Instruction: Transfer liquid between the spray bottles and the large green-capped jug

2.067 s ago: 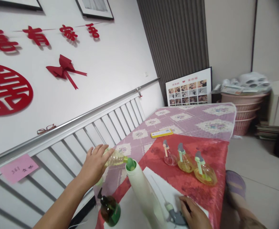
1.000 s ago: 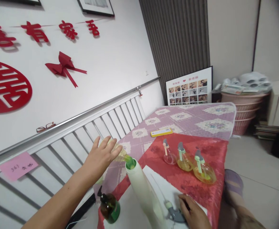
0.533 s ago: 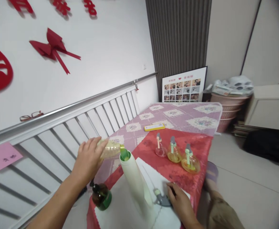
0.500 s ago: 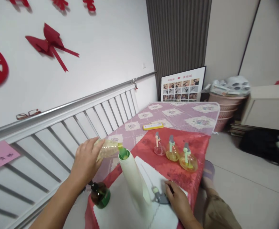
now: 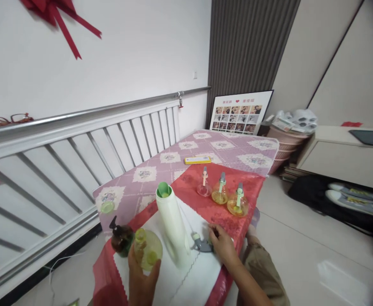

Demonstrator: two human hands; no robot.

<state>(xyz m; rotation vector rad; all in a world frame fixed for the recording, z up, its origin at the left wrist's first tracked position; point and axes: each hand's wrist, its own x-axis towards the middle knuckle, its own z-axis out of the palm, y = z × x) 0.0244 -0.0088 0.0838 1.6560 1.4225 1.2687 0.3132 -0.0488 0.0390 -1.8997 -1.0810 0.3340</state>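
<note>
My left hand point(image 5: 141, 276) grips a small clear bottle of yellow liquid point(image 5: 148, 253), held upright near the table's near edge. Just right of it stands a tall white bottle point(image 5: 172, 227) with a green funnel point(image 5: 163, 190) in its mouth. My right hand point(image 5: 223, 246) rests on the white cloth point(image 5: 189, 276), fingers curled over a grey spray-pump head point(image 5: 200, 244). A dark green pump bottle point(image 5: 121, 239) stands left of the clear bottle. A green cap point(image 5: 107, 207) lies on the purple cloth.
Three small round spray bottles point(image 5: 220, 193) stand in a row on the red cloth point(image 5: 237, 221). A yellow flat box point(image 5: 197, 160) lies on the purple patterned cloth point(image 5: 237, 148). A white railing point(image 5: 61, 144) runs along the left; baskets point(image 5: 285, 140) and a photo board point(image 5: 239, 112) stand behind.
My left hand has lowered the clear bottle from the funnel and brought it upright near the table's front. The view tilted down and right. My right hand stays on the pump head.
</note>
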